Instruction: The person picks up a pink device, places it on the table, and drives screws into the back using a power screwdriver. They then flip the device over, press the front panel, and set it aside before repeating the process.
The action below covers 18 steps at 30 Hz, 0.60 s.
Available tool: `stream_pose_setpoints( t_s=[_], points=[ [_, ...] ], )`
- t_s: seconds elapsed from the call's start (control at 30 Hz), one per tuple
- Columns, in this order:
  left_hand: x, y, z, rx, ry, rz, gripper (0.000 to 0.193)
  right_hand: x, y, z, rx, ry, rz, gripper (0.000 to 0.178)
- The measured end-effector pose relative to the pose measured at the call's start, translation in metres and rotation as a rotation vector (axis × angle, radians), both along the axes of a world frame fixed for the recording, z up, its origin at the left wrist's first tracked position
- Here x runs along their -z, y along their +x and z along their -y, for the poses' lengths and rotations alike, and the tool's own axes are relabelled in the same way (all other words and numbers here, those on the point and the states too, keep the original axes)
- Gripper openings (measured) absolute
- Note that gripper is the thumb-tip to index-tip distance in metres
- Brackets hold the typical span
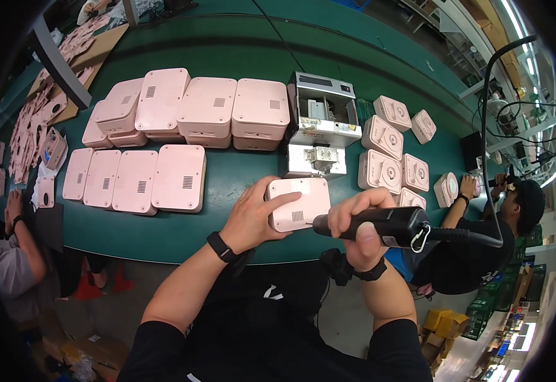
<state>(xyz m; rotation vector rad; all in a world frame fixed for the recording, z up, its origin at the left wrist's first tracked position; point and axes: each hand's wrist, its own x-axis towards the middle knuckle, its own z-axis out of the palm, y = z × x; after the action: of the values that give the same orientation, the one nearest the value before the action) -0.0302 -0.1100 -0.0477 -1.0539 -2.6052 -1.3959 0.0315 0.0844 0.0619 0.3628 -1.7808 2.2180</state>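
Observation:
A pink plastic housing (310, 198) with a small vent grille and corner holes is at the middle of the bench's near side. My left hand (250, 213) grips it from the left, thumb and fingers around its edge, one finger lying across the top. My right hand (362, 223) is wrapped round a black electric screwdriver (389, 224), held almost level. Its tip points left and meets the housing near the lower right corner; whether it sits in a screw hole I cannot tell. A cable leaves the screwdriver's rear to the right.
Behind stands a screw feeder machine (322, 121). Pink housings (211, 105) are stacked at the left, with a row of flat ones (136, 181) nearer. Round-dialed pink units (380, 170) lie at the right. Co-workers sit on both sides; a black cable (486, 127) hangs at right.

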Motion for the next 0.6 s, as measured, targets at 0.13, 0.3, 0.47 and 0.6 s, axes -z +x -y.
stream_pose_setpoints(
  t_s=[0.13, 0.3, 0.47, 0.6],
  points=[
    [0.000, 0.001, 0.002, -0.014, -0.018, 0.010, 0.080, -0.014, -0.017, -0.003, 0.040, -0.018, -0.053, 0.041],
    [0.000, 0.004, 0.001, -0.013, -0.039, 0.006, 0.080, -0.028, -0.065, -0.022, 0.180, -0.043, -0.220, 0.030],
    [-0.004, 0.004, -0.002, -0.012, -0.047, 0.020, 0.080, -0.028, -0.079, -0.027, 0.325, 0.036, -0.134, 0.024],
    [-0.001, 0.006, 0.001, -0.020, -0.031, 0.017, 0.080, -0.025, -0.062, -0.032, 0.268, -0.005, -0.079, 0.024]
  ],
)
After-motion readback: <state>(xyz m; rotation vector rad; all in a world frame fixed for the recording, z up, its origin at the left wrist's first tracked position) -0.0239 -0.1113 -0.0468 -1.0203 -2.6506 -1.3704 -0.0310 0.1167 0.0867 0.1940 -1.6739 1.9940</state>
